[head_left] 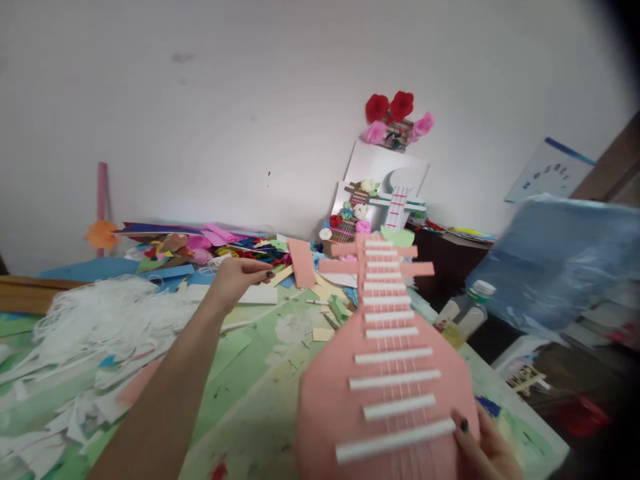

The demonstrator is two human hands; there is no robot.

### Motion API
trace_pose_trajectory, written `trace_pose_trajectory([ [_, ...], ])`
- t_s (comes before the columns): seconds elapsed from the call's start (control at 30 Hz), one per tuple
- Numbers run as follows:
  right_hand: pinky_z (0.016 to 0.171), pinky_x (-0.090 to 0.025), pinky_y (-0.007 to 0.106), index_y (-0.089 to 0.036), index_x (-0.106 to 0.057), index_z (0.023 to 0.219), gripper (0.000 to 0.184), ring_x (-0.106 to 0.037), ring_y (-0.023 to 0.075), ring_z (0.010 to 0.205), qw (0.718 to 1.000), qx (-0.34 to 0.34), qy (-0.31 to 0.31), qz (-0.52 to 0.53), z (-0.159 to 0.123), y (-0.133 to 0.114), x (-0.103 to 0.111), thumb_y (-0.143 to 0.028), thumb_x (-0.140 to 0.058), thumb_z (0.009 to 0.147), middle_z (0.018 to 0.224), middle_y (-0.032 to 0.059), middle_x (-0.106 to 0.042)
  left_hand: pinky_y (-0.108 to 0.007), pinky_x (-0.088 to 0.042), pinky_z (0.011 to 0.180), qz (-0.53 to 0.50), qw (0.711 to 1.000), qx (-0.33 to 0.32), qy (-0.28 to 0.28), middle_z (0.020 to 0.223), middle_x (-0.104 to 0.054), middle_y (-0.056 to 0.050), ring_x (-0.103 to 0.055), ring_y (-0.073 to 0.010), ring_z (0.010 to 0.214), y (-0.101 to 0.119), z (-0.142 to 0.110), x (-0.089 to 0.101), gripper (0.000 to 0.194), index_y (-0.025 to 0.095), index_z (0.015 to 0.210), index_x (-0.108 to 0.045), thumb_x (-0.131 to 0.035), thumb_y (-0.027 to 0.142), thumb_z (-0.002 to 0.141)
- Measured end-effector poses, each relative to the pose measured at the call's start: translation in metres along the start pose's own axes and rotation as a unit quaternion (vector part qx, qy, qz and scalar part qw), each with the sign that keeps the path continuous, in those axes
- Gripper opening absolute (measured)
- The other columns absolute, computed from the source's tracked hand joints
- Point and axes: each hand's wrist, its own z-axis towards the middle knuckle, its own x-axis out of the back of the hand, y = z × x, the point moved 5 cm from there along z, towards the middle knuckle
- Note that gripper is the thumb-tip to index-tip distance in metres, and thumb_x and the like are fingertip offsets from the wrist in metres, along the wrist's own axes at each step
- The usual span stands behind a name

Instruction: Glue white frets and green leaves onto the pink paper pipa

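A pink paper lute point(395, 367) with white strips across its neck and body, thin white strings and pink crossbars near the top is held up in front of me. My right hand point(487, 447) grips its lower right edge, the thumb on the front beside the lowest white strip. My left hand point(244, 275) reaches over the table, thumb and fingers pinched together. Whatever may be between those fingertips is too small to make out. Close to it are a pink paper piece point(301, 263) and a white paper strip point(250, 295).
A tangle of white string point(110, 317) and paper scraps cover the table's left side. Coloured paper point(215, 237) is heaped along the wall. Decorated craft boards point(360, 167) lean at the back. A bottle point(465, 313) and blue plastic-wrapped bundle point(555, 253) stand right.
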Motion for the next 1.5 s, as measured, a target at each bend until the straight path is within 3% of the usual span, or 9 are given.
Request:
trace_pose_trajectory([
  [0.1,0.071,-0.051,0.025,-0.029,-0.059,0.104,0.043,-0.063,0.0151,0.079,0.985,0.067,0.013,0.155,0.025,-0.021,-0.047,-0.028,-0.074,0.063,0.092,-0.0006,-0.068,-0.028,-0.046,0.06,-0.003,0.999,-0.005,0.048,0.066,-0.071,-0.007,-0.062,-0.0194,0.063,-0.003,0.002,0.018,0.034,0.013,0.08,-0.074,-0.075,0.03,0.051],
  [0.2,0.077,-0.049,0.027,-0.026,-0.057,0.106,0.041,-0.062,0.0133,0.083,0.965,0.118,-0.014,0.234,0.053,-0.02,-0.104,-0.026,-0.071,0.067,0.099,0.0,-0.066,-0.028,-0.046,0.063,-0.02,0.995,-0.026,0.095,0.07,-0.071,-0.005,-0.061,-0.0187,0.066,-0.001,0.002,0.034,0.03,0.015,0.074,-0.073,-0.077,0.028,0.046],
  [0.33,0.076,-0.049,0.034,-0.023,-0.057,0.102,0.036,-0.063,0.017,0.082,0.957,0.077,-0.069,0.272,0.084,0.015,-0.172,-0.03,-0.068,0.069,0.098,0.0038,-0.067,-0.024,-0.043,0.055,-0.094,0.984,-0.036,0.148,0.063,-0.066,-0.001,-0.055,-0.0135,0.057,-0.001,0.003,0.054,0.027,0.015,0.067,-0.068,-0.074,0.028,0.044],
  [0.5,0.078,-0.049,0.033,-0.02,-0.057,0.103,0.042,-0.063,0.0182,0.084,0.953,0.056,-0.067,0.291,0.101,0.06,-0.216,-0.031,-0.069,0.064,0.101,0.0056,-0.067,-0.021,-0.027,0.042,-0.107,0.983,-0.05,0.141,0.046,-0.046,0.004,-0.038,-0.0078,0.044,-0.004,0.006,0.064,0.018,0.015,0.054,-0.056,-0.063,0.032,0.051],
  [0.7,0.075,-0.05,0.032,-0.021,-0.057,0.101,0.041,-0.064,0.0187,0.082,0.954,0.041,-0.096,0.281,0.107,0.09,-0.226,-0.032,-0.07,0.064,0.096,0.0042,-0.069,-0.021,-0.024,0.039,-0.061,0.992,-0.044,0.104,0.039,-0.034,0.007,-0.031,-0.0074,0.037,-0.005,0.007,0.049,0.025,0.018,0.051,-0.046,-0.056,0.039,0.061],
  [1.0,0.075,-0.051,0.033,-0.019,-0.056,0.103,0.05,-0.065,0.0195,0.079,0.955,0.019,-0.137,0.263,0.119,0.096,-0.212,-0.025,-0.076,0.057,0.095,0.0052,-0.07,-0.021,-0.025,0.041,0.003,0.994,-0.054,0.092,0.038,-0.038,0.006,-0.034,-0.0084,0.037,-0.014,0.008,0.03,0.026,0.019,0.051,-0.04,-0.05,0.034,0.071],
  [1.23,0.07,-0.051,0.033,-0.02,-0.054,0.102,0.051,-0.065,0.0184,0.072,0.953,0.016,-0.158,0.259,0.12,0.095,-0.21,-0.023,-0.075,0.057,0.092,0.0043,-0.071,-0.025,-0.042,0.055,0.02,0.999,-0.003,0.035,0.057,-0.066,-0.006,-0.057,-0.0165,0.057,-0.007,0.003,0.02,0.031,0.014,0.062,-0.064,-0.068,0.044,0.057],
  [1.5,0.069,-0.05,0.031,-0.019,-0.056,0.095,0.044,-0.064,0.0184,0.074,0.951,0.034,-0.168,0.256,0.12,0.091,-0.213,-0.022,-0.074,0.055,0.088,0.0033,-0.071,-0.026,-0.044,0.059,0.02,0.998,-0.022,0.055,0.061,-0.07,-0.006,-0.06,-0.0166,0.059,0.003,-0.005,0.014,0.02,0.015,0.063,-0.072,-0.075,0.032,0.053],
])
